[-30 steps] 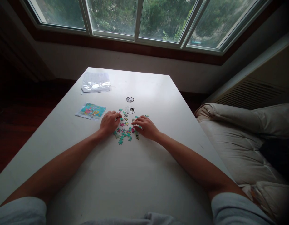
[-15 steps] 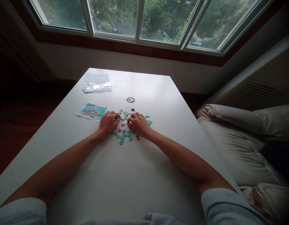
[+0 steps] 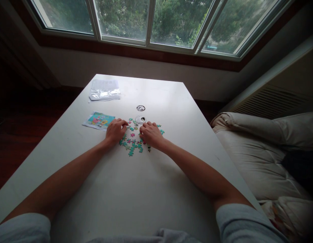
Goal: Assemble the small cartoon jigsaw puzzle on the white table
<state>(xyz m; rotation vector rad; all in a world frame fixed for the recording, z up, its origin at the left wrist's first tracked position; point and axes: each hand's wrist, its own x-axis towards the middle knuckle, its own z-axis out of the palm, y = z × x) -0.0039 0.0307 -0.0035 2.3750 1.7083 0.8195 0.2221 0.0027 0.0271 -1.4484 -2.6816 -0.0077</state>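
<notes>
Small jigsaw puzzle pieces (image 3: 133, 145), mostly teal with some pink and yellow, lie loosely scattered on the white table (image 3: 136, 189). At the left side of them is my left hand (image 3: 115, 131), its fingers curled and the tips drawn together; whatever they hold is hidden. My right hand (image 3: 151, 135) rests over the right part of the pieces. Its fingers bend down in a pinch, and I cannot make out what is between them. Beside my left hand lies a picture sheet (image 3: 99, 120) with cartoon figures on teal.
Two round dark-rimmed discs or table inserts (image 3: 140, 108) sit just beyond the pieces. A clear plastic bag with papers (image 3: 105, 90) lies at the far left. Right of the table stands a beige padded seat (image 3: 250, 155); windows (image 3: 174, 23) are beyond.
My right hand has moved left, closer to my left hand, uncovering pieces on its right. My left hand has shifted slightly left, and more pieces show beside it.
</notes>
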